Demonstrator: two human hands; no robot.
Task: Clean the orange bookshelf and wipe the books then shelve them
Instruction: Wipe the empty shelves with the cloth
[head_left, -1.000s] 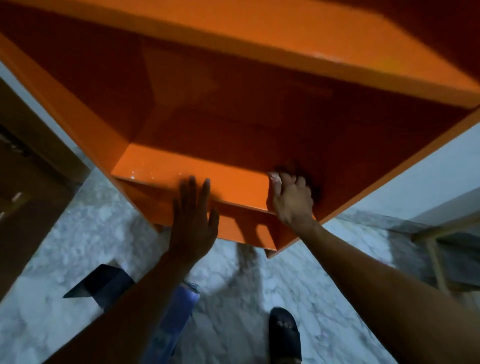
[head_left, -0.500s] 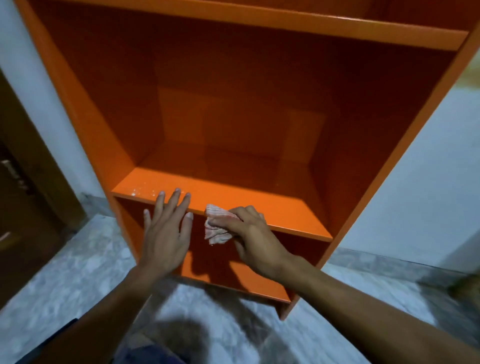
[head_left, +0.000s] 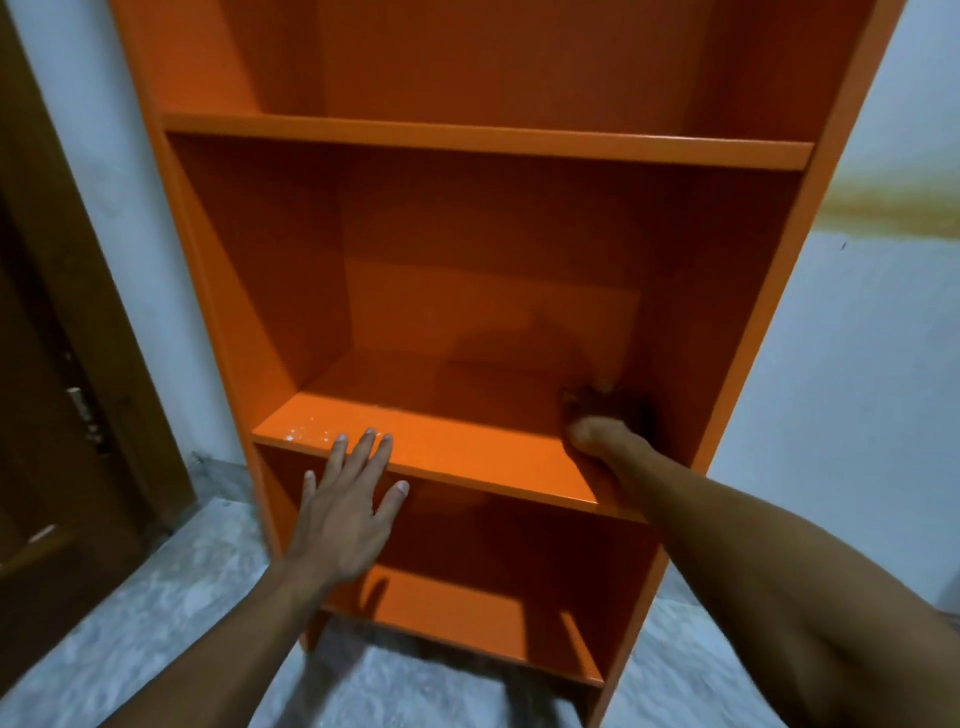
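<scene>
Pale walls and a marbled floor (head_left: 171, 597) frame the empty orange bookshelf (head_left: 467, 249), no books in sight. The right hand (head_left: 597, 421), half a second ago wiping with a cloth at the middle shelf's (head_left: 467, 452) front edge, has reached its shadowed right rear corner; whether its fingers grasp the cloth cannot be told. The left hand (head_left: 348, 499) braces the shelf's front edge, fingers spread. White specks (head_left: 311, 434) beside it suggest dusting remains.
</scene>
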